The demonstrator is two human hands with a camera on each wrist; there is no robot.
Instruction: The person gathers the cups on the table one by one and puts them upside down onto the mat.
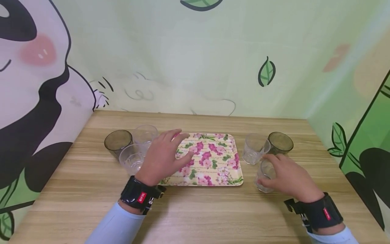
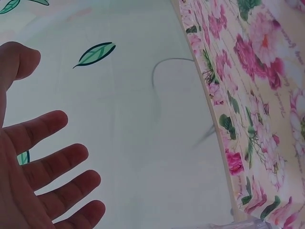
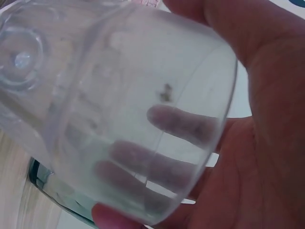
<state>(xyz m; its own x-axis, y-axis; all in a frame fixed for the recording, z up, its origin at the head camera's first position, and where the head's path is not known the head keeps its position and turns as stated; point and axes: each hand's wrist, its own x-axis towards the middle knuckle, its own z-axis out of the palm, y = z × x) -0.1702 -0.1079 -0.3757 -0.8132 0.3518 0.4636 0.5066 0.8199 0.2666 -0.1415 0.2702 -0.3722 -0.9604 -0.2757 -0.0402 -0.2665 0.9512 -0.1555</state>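
Note:
My right hand (image 1: 290, 176) grips a clear glass (image 1: 265, 178) near the tray's right front corner. In the right wrist view the fingers show through the wall of the glass (image 3: 119, 95), with the thumb on its other side. My left hand (image 1: 164, 156) is spread above the left part of a flowered tray (image 1: 210, 181), holding nothing. Its fingers (image 2: 52, 164) are apart and extended in the left wrist view, where the tray (image 2: 267, 119) stands at the right side.
Left of the tray are a dark tinted glass (image 1: 117, 142) and two clear glasses, one behind (image 1: 144, 132) and one in front (image 1: 129, 161). To its right stand another clear glass (image 1: 252, 152) and a dark glass (image 1: 281, 144). A printed wall (image 1: 195, 67) borders the wooden table (image 1: 213, 217).

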